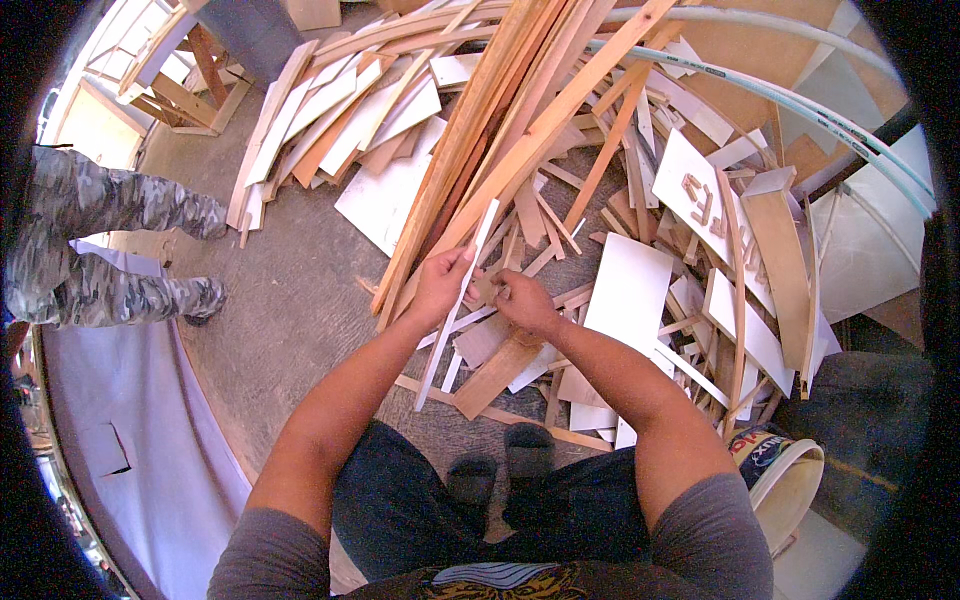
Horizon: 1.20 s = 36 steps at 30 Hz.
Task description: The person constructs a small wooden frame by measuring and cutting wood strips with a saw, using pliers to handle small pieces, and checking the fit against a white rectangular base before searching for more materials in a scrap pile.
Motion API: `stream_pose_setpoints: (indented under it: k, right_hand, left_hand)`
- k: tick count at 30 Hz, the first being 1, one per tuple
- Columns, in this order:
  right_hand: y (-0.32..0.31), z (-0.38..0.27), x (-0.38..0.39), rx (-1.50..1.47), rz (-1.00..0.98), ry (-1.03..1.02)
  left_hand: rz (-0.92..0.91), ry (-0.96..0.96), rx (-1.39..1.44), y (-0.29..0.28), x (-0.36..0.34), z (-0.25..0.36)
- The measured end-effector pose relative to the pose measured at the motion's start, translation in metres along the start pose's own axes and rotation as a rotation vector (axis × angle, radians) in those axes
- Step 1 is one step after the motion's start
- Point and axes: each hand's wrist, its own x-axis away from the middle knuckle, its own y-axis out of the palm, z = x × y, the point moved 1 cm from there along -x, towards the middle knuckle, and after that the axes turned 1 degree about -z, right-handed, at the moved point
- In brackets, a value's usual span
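Closed around the middle of a long, narrow white strip (435, 360) is my left hand (441, 287), its thumb laid along the face. The strip stands at a slant in front of me, its upper end pointing away and its lower end towards my feet. Just right of it, apart from the strip, my right hand (526, 303) has its fingers curled together; whether a small thing is in them is hidden. Below both hands lie wood offcuts, among them a brown board piece (497, 375).
Long timber boards (490, 130) lean beyond my hands. White panels (628, 290) and scraps heap up on the right and far left. A bucket (785, 490) stands by my right elbow. Pale blue pipes (780, 95) arc overhead right. A person in camouflage trousers (110, 235) is at left.
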Motion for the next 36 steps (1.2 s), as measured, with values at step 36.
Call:
stream_pose_setpoints:
  k: [36]
  right_hand:
    - [-0.061, 0.079, -0.043, 0.664, -0.053, 0.183]
  left_hand:
    - [0.005, -0.045, -0.122, -0.006, 0.022, -0.01]
